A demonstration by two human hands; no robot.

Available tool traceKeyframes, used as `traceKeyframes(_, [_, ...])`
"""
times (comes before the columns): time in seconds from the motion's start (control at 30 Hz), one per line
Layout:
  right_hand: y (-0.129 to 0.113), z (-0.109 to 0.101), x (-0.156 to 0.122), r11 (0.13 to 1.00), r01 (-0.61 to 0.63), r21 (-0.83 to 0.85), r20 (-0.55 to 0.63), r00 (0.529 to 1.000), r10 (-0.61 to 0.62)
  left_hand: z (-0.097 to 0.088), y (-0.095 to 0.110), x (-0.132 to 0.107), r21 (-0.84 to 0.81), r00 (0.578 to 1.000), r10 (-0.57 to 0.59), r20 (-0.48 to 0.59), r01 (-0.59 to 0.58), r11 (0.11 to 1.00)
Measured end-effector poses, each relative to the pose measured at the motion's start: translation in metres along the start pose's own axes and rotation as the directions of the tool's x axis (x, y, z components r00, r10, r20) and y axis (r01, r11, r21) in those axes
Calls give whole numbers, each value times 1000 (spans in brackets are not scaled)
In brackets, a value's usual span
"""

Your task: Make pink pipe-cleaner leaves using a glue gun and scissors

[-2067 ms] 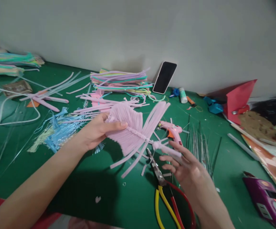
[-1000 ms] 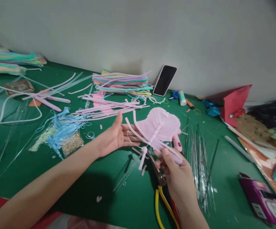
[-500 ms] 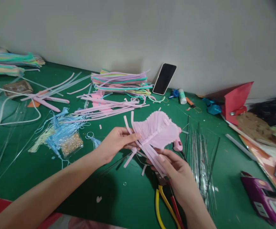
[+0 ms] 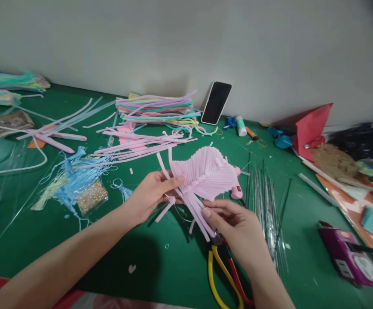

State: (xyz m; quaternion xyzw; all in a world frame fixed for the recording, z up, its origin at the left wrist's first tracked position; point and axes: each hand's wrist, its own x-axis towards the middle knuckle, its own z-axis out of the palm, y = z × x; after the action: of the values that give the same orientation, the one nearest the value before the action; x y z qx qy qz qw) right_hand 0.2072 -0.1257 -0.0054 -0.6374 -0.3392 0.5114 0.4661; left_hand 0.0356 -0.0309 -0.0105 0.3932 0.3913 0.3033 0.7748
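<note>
A pink leaf-shaped piece made of fuzzy pipe cleaners (image 4: 207, 171) is held up between both hands, its loose stems trailing down toward me. My left hand (image 4: 156, 191) pinches its left edge, thumb on top and fingers underneath. Around the lower stems my right hand (image 4: 227, 216) is closed, thumb against the strips. Beneath the left fingers a short knotted pink strip (image 4: 165, 210) hangs with a thin wire. Pliers with yellow and red handles (image 4: 220, 274) lie under the right hand, their jaws partly hidden. Behind the leaf shows part of a pink tool (image 4: 236, 191).
Bundled pipe cleaners (image 4: 157, 107) and loose pink ones (image 4: 141, 143) lie at the back, near a leaning phone (image 4: 217, 103). Blue tassels (image 4: 77, 176) and a bag of gold beads (image 4: 92, 196) are left. Thin wires (image 4: 267, 206) and a purple device (image 4: 350, 257) are right.
The whole view has shifted slightly, so the table things appear further left. Both hands still hold the leaf piece, which has tilted a little; more of the pliers shows.
</note>
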Motion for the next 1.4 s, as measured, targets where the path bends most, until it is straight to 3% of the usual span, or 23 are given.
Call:
traceKeyframes(0.3, [10,1,3,1000,1,-11,77,997,0,1,3,-2,-5,993,52,-105,-53,999])
traceKeyframes(0.47, [8,2,2,1000,9,28,-15,1000,-9,0,1,-4,44,990,95,-104,-91,995])
traceKeyframes(0.67, [8,-8,7,995,74,70,-114,991,-66,4,1,-6,79,999,37,-29,-34,996])
traceKeyframes(1.2, [2,-6,8,997,61,-37,-112,992,-65,-4,7,-1,182,981,143,-131,-118,976])
traceKeyframes(1.4, [3,-7,11,997,74,-1,-95,993,-74,-7,6,1,155,983,119,-142,-97,983])
